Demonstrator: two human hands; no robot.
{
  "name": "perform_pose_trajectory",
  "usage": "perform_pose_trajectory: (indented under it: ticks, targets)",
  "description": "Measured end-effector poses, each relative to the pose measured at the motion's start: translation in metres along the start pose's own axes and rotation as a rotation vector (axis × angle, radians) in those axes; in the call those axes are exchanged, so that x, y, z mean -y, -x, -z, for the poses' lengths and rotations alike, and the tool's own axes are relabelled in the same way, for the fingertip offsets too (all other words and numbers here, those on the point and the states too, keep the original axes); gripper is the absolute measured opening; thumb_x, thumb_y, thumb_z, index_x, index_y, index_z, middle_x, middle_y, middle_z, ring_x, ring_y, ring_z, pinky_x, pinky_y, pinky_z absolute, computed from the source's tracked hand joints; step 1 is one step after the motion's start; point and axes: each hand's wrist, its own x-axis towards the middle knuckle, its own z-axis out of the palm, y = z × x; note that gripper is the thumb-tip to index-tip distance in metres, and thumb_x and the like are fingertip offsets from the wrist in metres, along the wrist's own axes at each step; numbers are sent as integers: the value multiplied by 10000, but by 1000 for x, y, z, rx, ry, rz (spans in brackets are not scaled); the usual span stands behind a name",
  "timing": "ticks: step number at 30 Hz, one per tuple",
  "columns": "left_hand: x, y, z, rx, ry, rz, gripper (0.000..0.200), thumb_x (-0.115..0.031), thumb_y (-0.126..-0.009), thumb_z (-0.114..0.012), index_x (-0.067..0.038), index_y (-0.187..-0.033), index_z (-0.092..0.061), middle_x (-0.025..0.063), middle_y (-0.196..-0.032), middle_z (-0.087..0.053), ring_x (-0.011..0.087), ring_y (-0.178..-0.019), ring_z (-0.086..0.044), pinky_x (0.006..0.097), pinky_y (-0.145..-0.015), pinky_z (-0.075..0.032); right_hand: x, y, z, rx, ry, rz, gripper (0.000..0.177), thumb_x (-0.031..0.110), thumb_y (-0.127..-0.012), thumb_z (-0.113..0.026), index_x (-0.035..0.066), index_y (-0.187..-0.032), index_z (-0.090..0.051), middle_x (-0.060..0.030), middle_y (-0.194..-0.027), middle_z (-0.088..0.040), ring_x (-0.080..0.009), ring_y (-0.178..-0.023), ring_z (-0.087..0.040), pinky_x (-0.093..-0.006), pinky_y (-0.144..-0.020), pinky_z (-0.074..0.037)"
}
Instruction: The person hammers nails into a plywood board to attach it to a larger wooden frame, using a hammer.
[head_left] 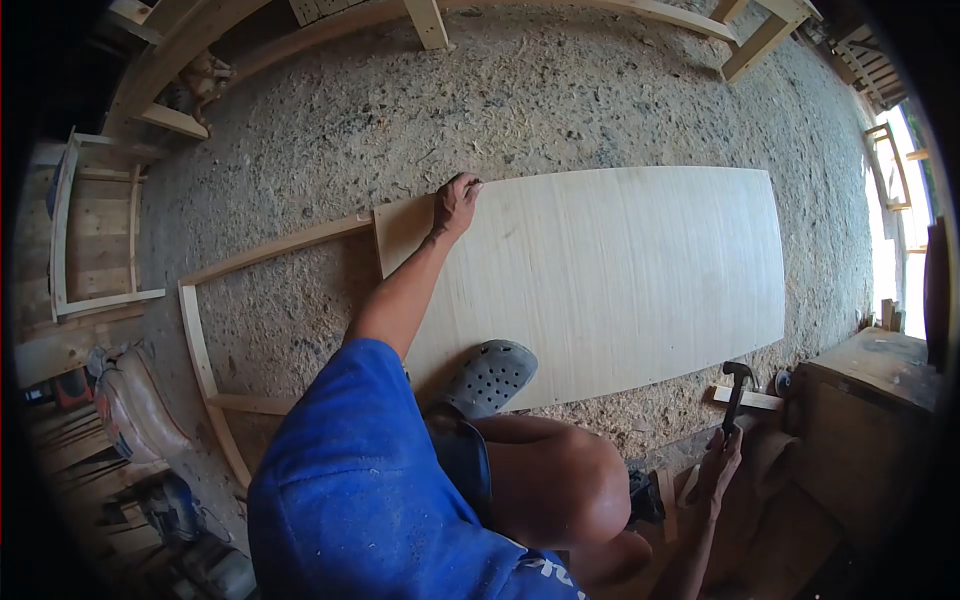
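Observation:
My left hand [458, 205] is closed at the far edge of a pale plywood panel [620, 280], near its left end; what its fingers pinch, if anything, is too small to make out. The panel lies over a wooden frame [280, 248], whose left part sticks out uncovered. Down at the right, my right hand [720, 462] grips a hammer [735, 395] by its handle, head up, just off the panel's near right edge. A grey clog [492, 376] rests on the panel's near side.
Sawdust and shavings cover the floor [520, 110]. Wooden frames [430, 22] stand along the far side, another frame [68, 230] at the left. A wooden box [870, 370] stands at the right, beside a short wood offcut [755, 398]. A filled sack [135, 405] and tools lie at the left.

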Motion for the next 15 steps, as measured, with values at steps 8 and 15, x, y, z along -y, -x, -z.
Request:
perform_pose_trajectory:
  ticks: [8,15]
  targets:
    - [23,1,16,65,-46,-148,146,-221,-1001,-654,-99,-1075,-683,122,-964,-734,352,-897,-691,441,-809,-526,111,-10,-119,261,-82,103,208,177,-1026,-602,43,-1183,-580,-91,-721,-615,-221,-601,-583,-409,-569,-457]
    - [7,4,23,75,-111,-158,141,-167,-1006,-618,-90,-1094,-696,127,-1008,-732,349,-945,-688,431,-843,-525,247,-36,-180,375,-98,366,339,145,-977,-661,49,-1277,-536,-182,-689,-584,-351,-592,-614,-452,-563,-462]
